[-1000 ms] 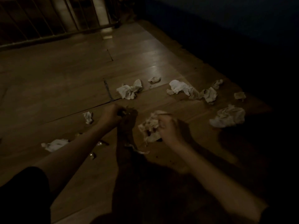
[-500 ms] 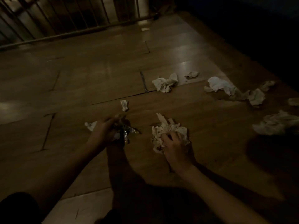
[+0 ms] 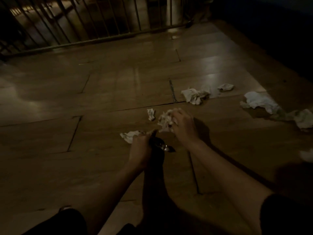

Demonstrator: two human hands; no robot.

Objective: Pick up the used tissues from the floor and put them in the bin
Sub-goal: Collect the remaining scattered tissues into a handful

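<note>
Tissues lie crumpled and pale across the wooden floor point(image 3: 118, 92), soft and creased into irregular wads. At the centre of the frame the right hand point(image 3: 183, 126) is closed over a bunched wad of tissue point(image 3: 165, 121), fingers curled into its folds. Just left of it sits a small twisted scrap point(image 3: 151, 114), apart from the hand. The left hand point(image 3: 141, 150) is fisted around something dark and glossy point(image 3: 160, 145), too dim to identify, with a flat torn tissue point(image 3: 129, 135) touching its knuckles. Further right, a rumpled tissue point(image 3: 194, 96), a small piece point(image 3: 225, 87) and a long ragged sheet point(image 3: 259, 101) are scattered toward the frame's right edge. Floorboards are glossy brown planks with dark seams and soft light reflections. Metal railing bars point(image 3: 84, 22) run along the top left; the upper right is dark.
</note>
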